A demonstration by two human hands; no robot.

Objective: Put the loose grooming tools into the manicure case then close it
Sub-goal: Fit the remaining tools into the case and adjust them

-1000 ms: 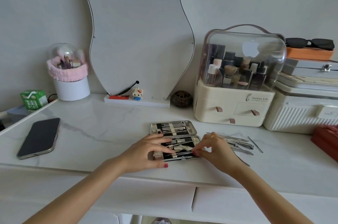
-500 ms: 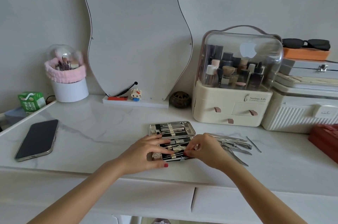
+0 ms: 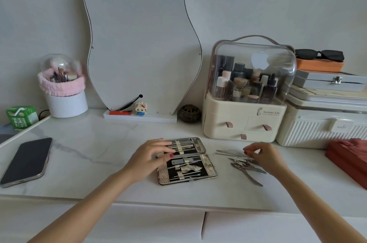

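The manicure case [image 3: 210,171] lies open and flat on the marble tabletop, two black halves with gold woven trim, several steel tools strapped inside. My left hand [image 3: 148,155] rests on the case's left edge, fingers spread over the hinge area. Loose grooming tools [image 3: 243,164], nippers, clippers and thin files, lie in a small pile to the right of the case. My right hand [image 3: 264,155] hovers over that pile with fingers curled and apart, nothing held in it.
A phone [image 3: 26,161] lies face up at the left. Behind stand a wavy mirror [image 3: 143,40], a cream cosmetics organiser [image 3: 244,123], white boxes [image 3: 321,131] and a brush pot [image 3: 65,101]. A red box [image 3: 349,157] sits at the right edge.
My right hand has left the lower half of the case and moved right, over the loose tools. My left hand stays on the case's left side.
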